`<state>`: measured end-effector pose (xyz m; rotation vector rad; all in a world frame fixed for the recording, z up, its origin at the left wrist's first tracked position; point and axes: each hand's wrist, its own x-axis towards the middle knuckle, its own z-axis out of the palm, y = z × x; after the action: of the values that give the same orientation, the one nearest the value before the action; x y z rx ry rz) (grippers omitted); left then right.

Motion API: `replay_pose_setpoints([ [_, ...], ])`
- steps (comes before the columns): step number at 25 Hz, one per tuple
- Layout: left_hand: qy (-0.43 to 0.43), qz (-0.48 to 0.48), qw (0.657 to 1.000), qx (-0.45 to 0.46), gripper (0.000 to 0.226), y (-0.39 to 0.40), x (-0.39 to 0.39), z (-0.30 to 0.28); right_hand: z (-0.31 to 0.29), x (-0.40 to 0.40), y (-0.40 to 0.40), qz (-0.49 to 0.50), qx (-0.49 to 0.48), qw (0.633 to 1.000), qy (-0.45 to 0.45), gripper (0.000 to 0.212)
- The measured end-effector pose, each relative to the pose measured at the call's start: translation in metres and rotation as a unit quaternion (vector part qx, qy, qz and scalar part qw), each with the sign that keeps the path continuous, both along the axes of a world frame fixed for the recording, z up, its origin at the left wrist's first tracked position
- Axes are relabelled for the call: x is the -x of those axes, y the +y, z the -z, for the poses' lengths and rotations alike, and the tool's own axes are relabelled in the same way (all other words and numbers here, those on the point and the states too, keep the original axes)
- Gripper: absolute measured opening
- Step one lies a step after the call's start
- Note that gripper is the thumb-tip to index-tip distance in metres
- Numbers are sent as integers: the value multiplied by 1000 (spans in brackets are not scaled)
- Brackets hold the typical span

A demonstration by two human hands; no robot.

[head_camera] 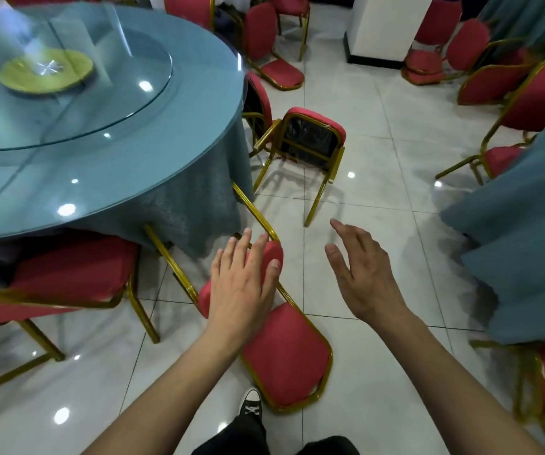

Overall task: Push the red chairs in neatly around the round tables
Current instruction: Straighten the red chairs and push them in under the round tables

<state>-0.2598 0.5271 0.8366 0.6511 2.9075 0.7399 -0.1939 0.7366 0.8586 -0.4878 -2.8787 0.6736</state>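
A red chair with a gold frame lies tipped over on the tiled floor in front of me, its backrest [287,356] flat near my shoe and its seat [272,254] on edge. My left hand [241,280] rests open on that seat edge, fingers straight. Beside it, my right hand [360,270] hovers open in the air and touches nothing. The round table [179,126] with a teal cloth and glass top stands at the left. Another red chair [310,139] lies overturned past the table's edge. A third red chair [67,274] sits partly under the table at the left.
A glass turntable with a yellow disc [46,72] tops the table. More red chairs [271,41] stand and lie at the back, some near a white pillar [386,24]. A second teal-clothed table [527,241] with chairs fills the right side. My shoe [250,403] is on the floor below.
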Motion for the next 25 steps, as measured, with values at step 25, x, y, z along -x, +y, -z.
replay_pose_setpoints([
  [25,-148,-350,922,74,65,190,-211,146,208,-5,208,-302,76,942,-124,63],
])
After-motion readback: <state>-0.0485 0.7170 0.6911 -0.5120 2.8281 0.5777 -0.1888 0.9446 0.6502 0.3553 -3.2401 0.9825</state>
